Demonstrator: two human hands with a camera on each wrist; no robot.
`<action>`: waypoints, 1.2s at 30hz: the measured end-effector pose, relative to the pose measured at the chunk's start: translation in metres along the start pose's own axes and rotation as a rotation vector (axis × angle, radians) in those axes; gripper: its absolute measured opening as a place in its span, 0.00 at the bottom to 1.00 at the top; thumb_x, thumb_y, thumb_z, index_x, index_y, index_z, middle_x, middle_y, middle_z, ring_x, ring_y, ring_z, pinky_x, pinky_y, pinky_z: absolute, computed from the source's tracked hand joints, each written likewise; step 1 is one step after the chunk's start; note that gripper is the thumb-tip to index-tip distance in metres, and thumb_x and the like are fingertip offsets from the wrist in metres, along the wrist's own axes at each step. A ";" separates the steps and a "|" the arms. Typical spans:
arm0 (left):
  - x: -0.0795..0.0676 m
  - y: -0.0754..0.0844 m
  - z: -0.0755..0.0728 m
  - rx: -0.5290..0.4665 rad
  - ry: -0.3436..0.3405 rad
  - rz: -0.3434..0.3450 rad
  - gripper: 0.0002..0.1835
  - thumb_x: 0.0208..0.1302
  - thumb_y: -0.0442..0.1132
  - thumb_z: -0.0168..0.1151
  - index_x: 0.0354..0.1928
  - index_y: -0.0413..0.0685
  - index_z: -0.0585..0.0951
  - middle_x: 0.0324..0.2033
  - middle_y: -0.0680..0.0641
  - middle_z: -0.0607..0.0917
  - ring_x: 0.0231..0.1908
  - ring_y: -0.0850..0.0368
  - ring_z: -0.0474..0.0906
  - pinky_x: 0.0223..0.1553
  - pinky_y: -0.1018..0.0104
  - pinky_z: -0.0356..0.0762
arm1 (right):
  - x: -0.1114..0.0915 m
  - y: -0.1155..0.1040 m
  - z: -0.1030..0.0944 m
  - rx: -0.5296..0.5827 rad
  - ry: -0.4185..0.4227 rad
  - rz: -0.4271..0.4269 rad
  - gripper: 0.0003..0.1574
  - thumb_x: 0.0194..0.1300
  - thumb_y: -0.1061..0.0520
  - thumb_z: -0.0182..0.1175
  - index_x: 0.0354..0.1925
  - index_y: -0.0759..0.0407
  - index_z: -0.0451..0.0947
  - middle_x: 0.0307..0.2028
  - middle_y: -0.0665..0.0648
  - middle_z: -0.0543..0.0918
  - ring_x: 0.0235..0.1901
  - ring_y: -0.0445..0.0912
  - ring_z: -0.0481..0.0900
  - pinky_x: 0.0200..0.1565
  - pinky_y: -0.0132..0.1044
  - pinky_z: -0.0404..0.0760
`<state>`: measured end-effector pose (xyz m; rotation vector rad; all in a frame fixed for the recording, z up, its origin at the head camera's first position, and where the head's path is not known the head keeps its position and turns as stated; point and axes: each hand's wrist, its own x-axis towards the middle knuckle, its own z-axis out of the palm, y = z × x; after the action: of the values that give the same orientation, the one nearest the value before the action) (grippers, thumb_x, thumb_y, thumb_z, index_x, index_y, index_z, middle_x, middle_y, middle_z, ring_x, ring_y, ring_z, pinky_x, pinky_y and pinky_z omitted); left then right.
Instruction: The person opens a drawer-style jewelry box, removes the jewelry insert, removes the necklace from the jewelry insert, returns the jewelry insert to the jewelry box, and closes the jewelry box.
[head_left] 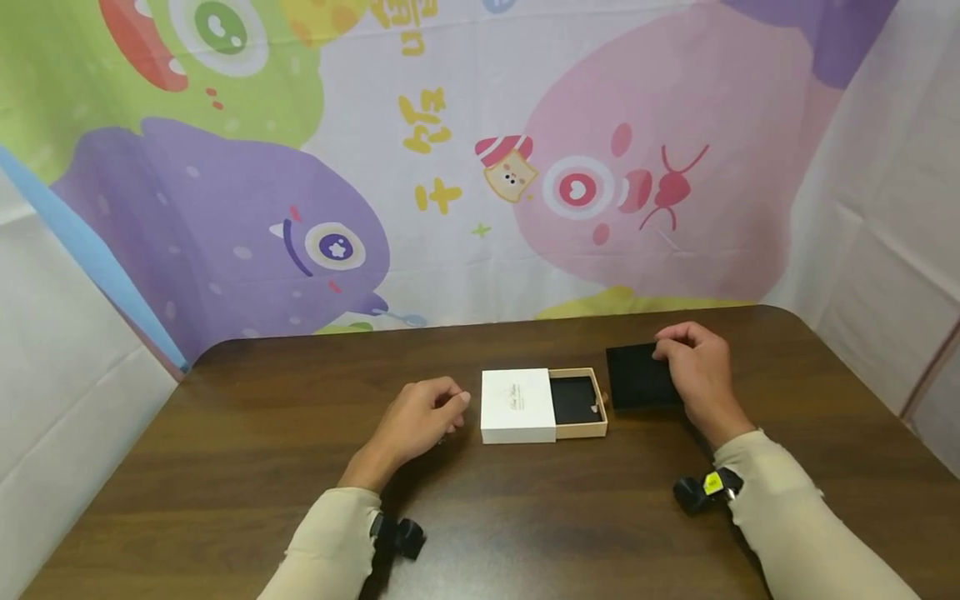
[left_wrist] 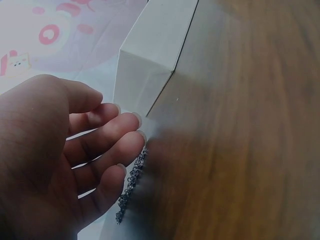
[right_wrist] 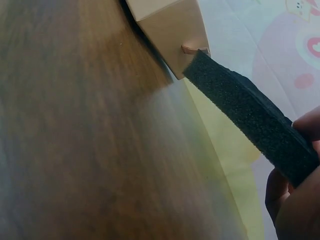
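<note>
My right hand [head_left: 697,375] pinches a black foam pad [head_left: 641,379] by its right side, thumb and fingers on it. The pad's thick, grainy edge [right_wrist: 245,110] shows in the right wrist view. Left of the pad lies a white sleeve box [head_left: 517,404], its tan drawer [head_left: 581,433] pulled partly out to the right. A black lining [head_left: 576,400] fills the drawer. Beside the sleeve's left end is my left hand [head_left: 412,421], fingers loosely bent and holding nothing visible. A dark metal chain [left_wrist: 131,187] appears just past those fingertips in the left wrist view; contact cannot be told.
The box stands on a brown wooden table [head_left: 525,525]. Behind the table's far edge hangs a cartoon-printed cloth [head_left: 450,267], with pale cloth at both sides. A small ribbon pull [right_wrist: 194,49] sticks out of the drawer's end.
</note>
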<state>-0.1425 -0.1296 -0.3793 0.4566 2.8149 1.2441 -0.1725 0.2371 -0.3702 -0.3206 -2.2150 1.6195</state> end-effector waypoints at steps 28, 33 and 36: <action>-0.001 -0.003 0.003 -0.016 -0.012 -0.005 0.10 0.72 0.46 0.61 0.32 0.52 0.83 0.23 0.54 0.83 0.25 0.58 0.78 0.26 0.60 0.74 | 0.000 0.005 0.005 0.227 0.079 -0.066 0.09 0.49 0.75 0.61 0.27 0.64 0.83 0.26 0.48 0.82 0.32 0.43 0.76 0.34 0.30 0.73; 0.000 -0.004 0.004 -0.013 -0.012 0.001 0.11 0.72 0.46 0.61 0.31 0.52 0.82 0.23 0.54 0.82 0.24 0.58 0.77 0.25 0.61 0.73 | -0.002 0.001 0.007 0.288 0.053 -0.035 0.09 0.49 0.76 0.61 0.29 0.67 0.83 0.28 0.51 0.82 0.33 0.44 0.76 0.32 0.29 0.75; 0.001 -0.005 0.004 -0.011 -0.018 0.003 0.11 0.72 0.46 0.61 0.30 0.52 0.82 0.23 0.54 0.83 0.24 0.58 0.77 0.26 0.61 0.72 | -0.003 -0.001 0.007 0.362 0.046 0.008 0.12 0.48 0.76 0.60 0.27 0.63 0.83 0.30 0.54 0.82 0.33 0.45 0.76 0.30 0.29 0.76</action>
<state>-0.1439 -0.1298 -0.3852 0.4688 2.7919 1.2487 -0.1728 0.2297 -0.3714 -0.2606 -1.8408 1.9509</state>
